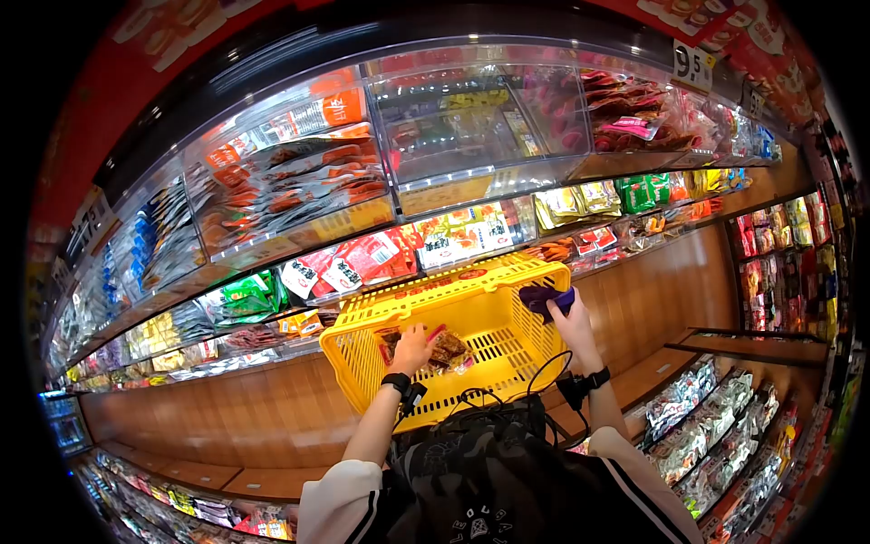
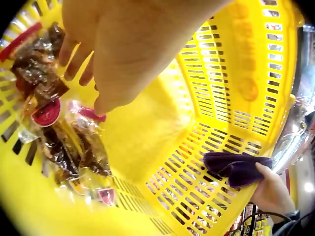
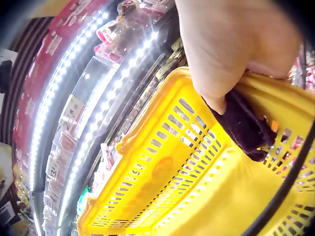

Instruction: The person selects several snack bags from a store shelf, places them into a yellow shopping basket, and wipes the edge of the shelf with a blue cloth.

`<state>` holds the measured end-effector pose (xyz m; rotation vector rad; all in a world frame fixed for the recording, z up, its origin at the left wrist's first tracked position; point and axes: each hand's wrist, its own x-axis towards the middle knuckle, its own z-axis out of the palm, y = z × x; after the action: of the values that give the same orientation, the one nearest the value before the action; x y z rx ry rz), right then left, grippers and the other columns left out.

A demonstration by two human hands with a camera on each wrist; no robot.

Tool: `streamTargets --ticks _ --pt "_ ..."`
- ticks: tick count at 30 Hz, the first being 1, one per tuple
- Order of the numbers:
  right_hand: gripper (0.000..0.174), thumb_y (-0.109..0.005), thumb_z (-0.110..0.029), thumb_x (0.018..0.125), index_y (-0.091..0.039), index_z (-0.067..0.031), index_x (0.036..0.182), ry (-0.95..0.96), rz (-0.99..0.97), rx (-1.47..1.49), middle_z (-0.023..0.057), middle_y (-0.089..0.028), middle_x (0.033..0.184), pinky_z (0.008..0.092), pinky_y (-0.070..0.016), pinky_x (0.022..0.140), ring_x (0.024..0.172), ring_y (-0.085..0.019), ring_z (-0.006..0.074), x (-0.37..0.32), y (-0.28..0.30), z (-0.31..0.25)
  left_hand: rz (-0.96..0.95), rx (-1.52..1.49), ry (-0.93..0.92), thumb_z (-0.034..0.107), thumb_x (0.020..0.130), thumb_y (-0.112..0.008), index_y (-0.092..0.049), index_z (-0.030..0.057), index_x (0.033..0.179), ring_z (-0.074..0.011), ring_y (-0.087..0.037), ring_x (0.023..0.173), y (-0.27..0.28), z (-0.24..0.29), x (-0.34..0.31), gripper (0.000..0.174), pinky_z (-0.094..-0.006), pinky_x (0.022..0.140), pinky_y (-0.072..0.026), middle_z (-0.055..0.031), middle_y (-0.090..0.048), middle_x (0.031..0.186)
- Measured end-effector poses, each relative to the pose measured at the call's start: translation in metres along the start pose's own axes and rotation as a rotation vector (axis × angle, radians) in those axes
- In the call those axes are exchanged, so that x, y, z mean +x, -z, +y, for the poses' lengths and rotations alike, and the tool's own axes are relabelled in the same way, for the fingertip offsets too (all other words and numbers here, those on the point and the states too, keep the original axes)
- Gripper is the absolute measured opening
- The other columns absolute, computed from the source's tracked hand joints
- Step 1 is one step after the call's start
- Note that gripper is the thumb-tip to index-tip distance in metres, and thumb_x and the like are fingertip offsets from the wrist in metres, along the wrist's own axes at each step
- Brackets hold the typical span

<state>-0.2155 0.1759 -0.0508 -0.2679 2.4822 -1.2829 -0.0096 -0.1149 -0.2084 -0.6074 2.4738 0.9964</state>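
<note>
A yellow slotted shopping basket [image 1: 480, 313] stands in front of me. My left hand [image 1: 412, 346] is inside it at the left, fingers loosely extended and apart. Clear packs of brown snacks [image 1: 447, 349] with pink-red labels lie at the basket's left side, beside those fingers; the left wrist view shows the packs [image 2: 74, 147] close up. At the right rim, my right hand [image 1: 569, 319] grips a dark purple cloth [image 1: 541, 299], which drapes inside the wall. In the right wrist view its thumb presses the cloth [image 3: 243, 125] near the rim.
Behind the basket rise shelves of bagged snacks [image 1: 299, 195] in clear bins, with red-and-white packs [image 1: 367, 261] on a lower tier. More bagged goods [image 1: 711, 426] fill racks at lower right. A black cable [image 1: 550, 363] loops near the right wrist.
</note>
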Motion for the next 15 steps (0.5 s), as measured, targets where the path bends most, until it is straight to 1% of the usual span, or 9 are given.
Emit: streamTargets --ticks 2,4,5,7,8,9,11,13,15 --pt "0.064 -0.072 -0.021 0.091 -0.042 0.0037 0.141 0.008 -0.004 0.026 0.0233 -0.067 0.118 0.0393 -0.0512 0.093 0.110 -0.067 0.0336 -0.003 -0.001 -0.001 -0.069 -0.004 0.032 0.043 0.091 -0.067 -0.053 0.0035 0.131 -0.0410 -0.057 0.116 -0.005 0.004 0.000 0.059 -0.0575 0.102 -0.0383 -0.0233 -0.061 0.123" --pt "0.074 -0.071 -0.022 0.092 -0.032 0.0061 0.148 0.119 0.045 0.003 0.0264 -0.054 0.136 0.0407 -0.0432 0.106 0.127 -0.054 0.0335 -0.010 -0.003 -0.003 -0.057 0.092 0.072 0.052 0.088 -0.070 -0.053 0.0033 0.133 -0.0395 -0.057 0.117 -0.022 0.009 0.003 0.068 -0.0653 0.104 -0.0301 -0.0223 -0.061 0.123" --pt "0.074 -0.071 -0.022 0.092 -0.032 0.0061 0.148 0.121 0.044 0.002 0.0264 -0.054 0.136 0.0407 -0.0432 0.106 0.127 -0.054 0.0335 -0.011 -0.004 -0.004 -0.056 0.091 0.074 0.052 0.088 -0.070 -0.053 0.0033 0.133 -0.0395 -0.057 0.117 -0.028 0.010 0.004 0.068 -0.0653 0.104 -0.0301 -0.0223 -0.061 0.123" --pt "0.078 -0.070 -0.024 0.093 -0.028 0.0072 0.150 0.141 0.144 0.092 0.0268 -0.041 0.147 0.0435 -0.0328 0.115 0.139 -0.040 0.0328 -0.014 -0.006 0.003 -0.042 0.081 0.074 0.054 0.088 -0.070 -0.055 0.0047 0.132 -0.0380 -0.056 0.118 -0.033 0.020 0.003 0.068 -0.0709 0.103 -0.0241 -0.0204 -0.061 0.125" --pt "0.072 -0.067 -0.023 0.094 -0.031 0.0053 0.149 0.157 0.211 0.049 0.0242 -0.041 0.148 0.0449 -0.0301 0.115 0.140 -0.037 0.0332 -0.016 -0.006 0.007 -0.086 0.099 0.044 0.049 0.092 -0.068 -0.060 0.0060 0.121 -0.0362 -0.055 0.121 -0.035 0.024 0.002 0.052 -0.0734 0.101 -0.0220 -0.0174 -0.062 0.124" --pt "0.072 -0.067 -0.023 0.094 -0.031 0.0053 0.149 0.158 0.212 0.047 0.0242 -0.041 0.148 0.0449 -0.0301 0.115 0.140 -0.037 0.0332 -0.020 -0.003 -0.004 -0.086 0.097 0.042 0.049 0.092 -0.068 -0.060 0.0060 0.121 -0.0362 -0.055 0.121 -0.032 0.028 0.001 0.052 -0.0734 0.101 -0.0220 -0.0174 -0.062 0.124" --pt "0.062 -0.064 -0.020 0.095 -0.036 0.0038 0.145 0.206 0.379 -0.013 0.0204 -0.043 0.148 0.0441 -0.0319 0.113 0.137 -0.040 0.0326 -0.034 0.009 -0.044 -0.040 -0.071 0.059 0.034 0.097 -0.066 -0.060 0.0058 0.109 -0.0357 -0.061 0.108 -0.030 0.034 0.000 0.032 -0.0670 0.098 -0.0328 -0.0162 -0.067 0.109" --pt "0.049 -0.061 -0.012 0.095 -0.044 0.0015 0.139 0.281 0.474 -0.081 0.0169 -0.046 0.145 0.0413 -0.0366 0.108 0.133 -0.044 0.0305 -0.041 0.015 -0.051 0.015 -0.237 0.021 0.028 0.098 -0.065 -0.058 0.0045 0.105 -0.0362 -0.064 0.098 -0.036 0.025 0.004 0.025 -0.0607 0.091 -0.0402 -0.0163 -0.068 0.099" --pt "0.038 -0.059 -0.006 0.094 -0.052 -0.0006 0.131 0.603 0.522 -0.059 0.0181 -0.053 0.136 0.0396 -0.0422 0.103 0.125 -0.052 0.0292 -0.048 0.019 -0.047 0.068 -0.404 -0.009 0.021 0.099 -0.063 -0.056 0.0032 0.102 -0.0368 -0.066 0.087 -0.038 0.022 0.003 0.019 -0.0544 0.084 -0.0477 -0.0165 -0.069 0.090"
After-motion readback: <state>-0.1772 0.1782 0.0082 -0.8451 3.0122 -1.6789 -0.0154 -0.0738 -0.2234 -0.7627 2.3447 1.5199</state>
